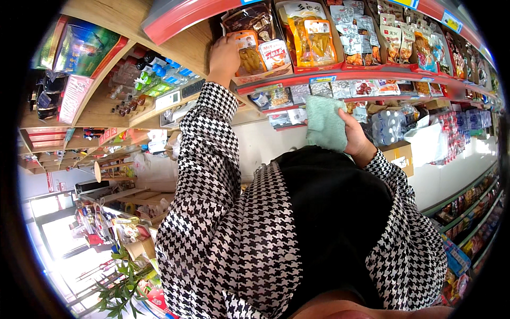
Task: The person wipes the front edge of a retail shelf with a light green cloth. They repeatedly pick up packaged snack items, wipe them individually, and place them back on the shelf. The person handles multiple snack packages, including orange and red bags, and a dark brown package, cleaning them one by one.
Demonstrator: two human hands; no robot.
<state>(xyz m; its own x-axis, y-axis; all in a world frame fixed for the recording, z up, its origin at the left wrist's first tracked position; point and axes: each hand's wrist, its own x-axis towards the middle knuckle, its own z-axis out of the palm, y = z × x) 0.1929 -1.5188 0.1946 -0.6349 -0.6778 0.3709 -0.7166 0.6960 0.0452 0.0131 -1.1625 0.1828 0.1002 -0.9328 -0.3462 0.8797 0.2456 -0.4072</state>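
Note:
My left hand (pixel 225 55) reaches up into the leftmost display box (pixel 264 76) on the red-edged shelf. Its fingers curl at the upper left edge of an orange snack packet (pixel 249 52), partly hiding that edge. Behind this packet lies a dark brown packet (pixel 248 20), and a white and red packet (pixel 274 54) sits on its right. In front of my body, my right hand (pixel 355 133) grips a folded pale green cloth (pixel 325 123) by its right side, thumb on the face turned toward me. The fingers behind the cloth are hidden.
More boxes of bagged snacks, such as yellow packets (pixel 314 42), line the shelf to the right. Lower shelves carry further packets. Shrink-wrapped bottles (pixel 389 127) and a cardboard carton (pixel 399 157) stand beyond my right hand. Wooden shelving (pixel 183 49) with bottles is at left.

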